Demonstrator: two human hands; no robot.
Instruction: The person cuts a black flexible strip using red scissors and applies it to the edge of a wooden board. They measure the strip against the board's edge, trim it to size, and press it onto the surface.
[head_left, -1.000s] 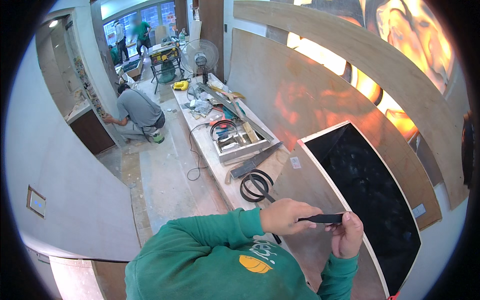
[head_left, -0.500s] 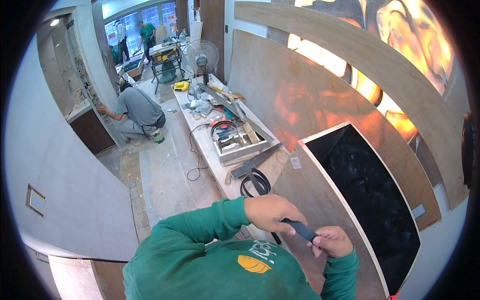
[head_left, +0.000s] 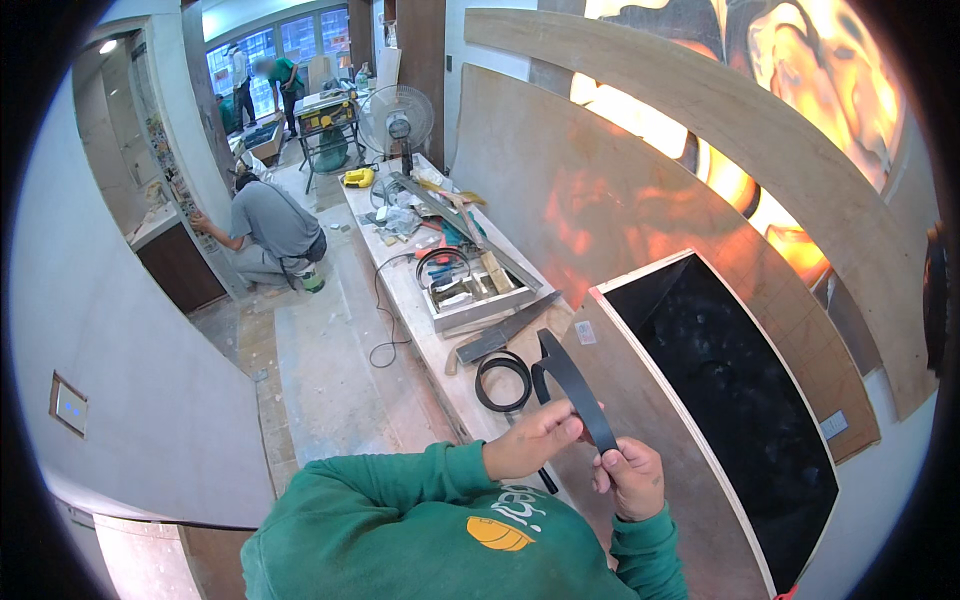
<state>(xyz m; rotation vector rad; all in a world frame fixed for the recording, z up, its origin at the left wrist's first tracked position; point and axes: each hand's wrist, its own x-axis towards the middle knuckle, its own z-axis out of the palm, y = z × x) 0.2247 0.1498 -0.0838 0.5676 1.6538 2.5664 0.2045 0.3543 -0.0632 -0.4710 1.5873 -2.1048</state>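
Note:
A curved strip of black edge banding [head_left: 574, 375] rises from between my hands, its upper end bent back in a hook over the bench edge. My right hand [head_left: 634, 476] pinches the lower end between thumb and fingers. My left hand [head_left: 532, 442] is closed against the strip just above, with some fingers hidden behind it. A loose coil of black banding [head_left: 503, 382] lies on the workbench [head_left: 405, 330], beyond my left hand. Below my left wrist shows a black tool handle [head_left: 547, 481], partly covered by my sleeve.
A handsaw [head_left: 495, 338] and a wooden tool tray [head_left: 480, 316] lie on the bench. To the right stands a wooden box panel [head_left: 655, 400] with a black interior. One person [head_left: 275, 225] crouches at the left wall; others work by the windows. A fan [head_left: 397, 118] stands at the far end.
More of the strip now shows, arching up above my hands. My left hand has shifted down, my right hand slightly left, uncovering the coil on the bench.

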